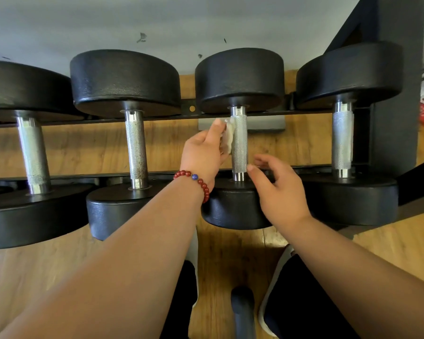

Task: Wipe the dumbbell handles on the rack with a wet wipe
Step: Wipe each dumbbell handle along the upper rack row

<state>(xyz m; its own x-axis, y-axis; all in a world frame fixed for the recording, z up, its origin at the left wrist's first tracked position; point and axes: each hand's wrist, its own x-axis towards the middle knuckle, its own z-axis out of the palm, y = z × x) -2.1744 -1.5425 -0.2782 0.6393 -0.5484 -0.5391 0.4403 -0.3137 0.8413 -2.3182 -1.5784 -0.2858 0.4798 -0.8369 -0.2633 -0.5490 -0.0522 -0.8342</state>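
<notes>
Four black dumbbells sit side by side on the rack (69, 177), handles running away from me, knurled steel with smooth collars at both ends. The third handle (239, 145) from the left is the one I'm on: bright, evenly knurled, its near head under my wrists. The second handle (135, 148) looks duller, with dark speckling.

The wet wipe (228, 139) is white and crumpled, bunched in my left hand (203, 152). My fingers grip it and press it onto the left side of the third handle, upper half. The wipe touches the knurling on that side only; whether it wraps further round, can't tell.

My right hand (277, 189) holds nothing, fingers loose and spread. Its thumb tip is just beside the handle's near collar; contact unclear. A beaded bracelet (194, 178) is on my left wrist.
</notes>
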